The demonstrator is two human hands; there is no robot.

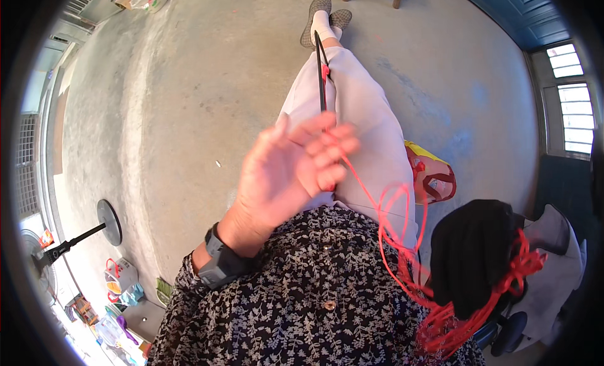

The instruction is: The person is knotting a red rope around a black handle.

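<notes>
My left hand (289, 164) is raised over my lap, palm up, its fingers apart, loosely bent and slightly blurred. A thin red cord (357, 176) runs by its fingertips and loops down to the right; whether it passes between the fingers I cannot tell. A narrow black strap or band (321, 83) stretches along my legs from near my feet, with a red tie (325, 71) on it. At right sits a ridged black bundle (469, 256), draped with a tangle of red cord (450, 328). No right hand shows.
Outstretched legs in pale trousers (368, 108) reach across the concrete floor (189, 95). A yellow and red bag (431, 174) stands right of them. At left are a round-based stand (109, 222) and a bucket-like container (123, 278). Grey fabric (557, 271) lies at far right.
</notes>
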